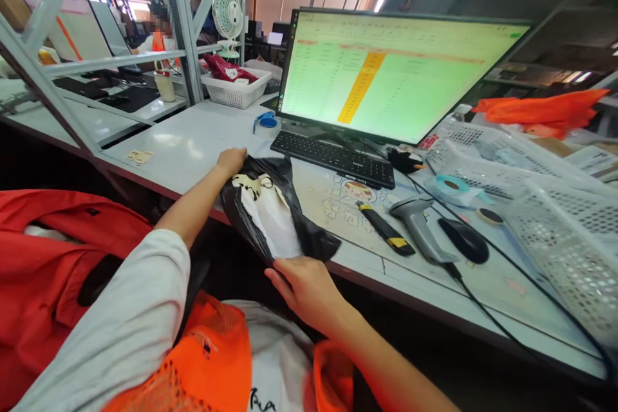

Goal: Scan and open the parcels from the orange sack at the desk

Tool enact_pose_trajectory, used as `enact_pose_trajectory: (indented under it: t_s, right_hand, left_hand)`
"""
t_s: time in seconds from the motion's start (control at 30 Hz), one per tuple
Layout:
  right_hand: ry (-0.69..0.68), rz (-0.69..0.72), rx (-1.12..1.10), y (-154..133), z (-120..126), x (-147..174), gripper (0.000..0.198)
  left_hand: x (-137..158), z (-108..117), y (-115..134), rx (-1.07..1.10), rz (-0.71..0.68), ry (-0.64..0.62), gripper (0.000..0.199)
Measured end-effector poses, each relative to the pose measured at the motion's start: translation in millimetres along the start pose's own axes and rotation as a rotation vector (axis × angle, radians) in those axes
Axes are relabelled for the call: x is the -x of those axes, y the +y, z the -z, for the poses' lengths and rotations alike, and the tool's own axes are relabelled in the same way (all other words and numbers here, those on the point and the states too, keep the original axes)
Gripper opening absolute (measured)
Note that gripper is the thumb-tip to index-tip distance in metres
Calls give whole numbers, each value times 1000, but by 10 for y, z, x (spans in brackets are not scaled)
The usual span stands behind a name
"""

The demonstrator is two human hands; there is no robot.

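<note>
A black plastic bag (pixel 309 225) is held at the front edge of the desk, its mouth spread wide. Inside it shows a white bundle (pixel 270 219) with a cream and black piece at its upper end; what it is I cannot make out. My left hand (pixel 232 161) grips the bag's upper left rim, its fingers partly hidden by the plastic. At the near rim, my right hand (pixel 304 280) pinches the bag between thumb and fingers. The keyboard (pixel 333 158) lies just beyond the bag.
A monitor (pixel 386 77) stands behind the keyboard. To the right lie a utility knife (pixel 386 228), a barcode scanner (pixel 420 228), a mouse (pixel 463 239) and white baskets (pixel 564 251). Tape (pixel 267 123) and a basket (pixel 236 91) are at the back left. A person (pixel 161 38) is beyond the metal frame.
</note>
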State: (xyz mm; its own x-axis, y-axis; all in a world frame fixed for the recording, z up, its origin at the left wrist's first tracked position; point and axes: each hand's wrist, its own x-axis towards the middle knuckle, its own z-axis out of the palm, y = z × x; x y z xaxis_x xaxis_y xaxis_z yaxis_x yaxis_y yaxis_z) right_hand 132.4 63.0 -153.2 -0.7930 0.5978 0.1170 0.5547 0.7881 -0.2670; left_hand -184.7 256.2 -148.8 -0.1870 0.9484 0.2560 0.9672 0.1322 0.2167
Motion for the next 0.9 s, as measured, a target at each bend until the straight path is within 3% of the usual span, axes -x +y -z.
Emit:
enact_pose_trajectory:
  t_s: [0.1,0.2,0.27,0.37,0.47,0.5,0.57,0.63,0.73,0.83,0.9]
  right_hand:
    - [173,-44,-196,210,109,154,34]
    - [411,-120,-311,367,277,208,26]
    - [495,-176,-320,474,368,139,26]
    - [483,-238,-296,693,396,-70,31]
    - [431,-278,-282,938,309,-255,43]
    - [413,-287,-289,1011,274,-292,48]
    - [386,-308,-327,1137,218,-326,57]
    - [373,-340,-403,1235,198,-322,65]
    - [382,-355,-544,1328,258,-277,75]
    - [408,-309,-681,1322,358,-209,75]
    - [381,-272,-821,1224,367,-163,75]
  left_hand:
    - [116,113,281,60,-180,69,33]
    - [305,348,603,150,-511,191,35]
    - [403,445,811,168,-700,69,33]
    - [423,382,1015,33,-653,-241,32]
    - [343,195,1022,-15,-431,-437,70]
    - [320,148,998,38,-416,-496,77]
    - [324,108,958,188,-511,-540,72]
    - [421,137,961,278,-673,-462,56]
    - [734,267,1034,215,-815,-351,30]
    - [1143,438,1085,148,-1019,-267,33]
    - [1392,534,1074,196,-1216,-84,33]
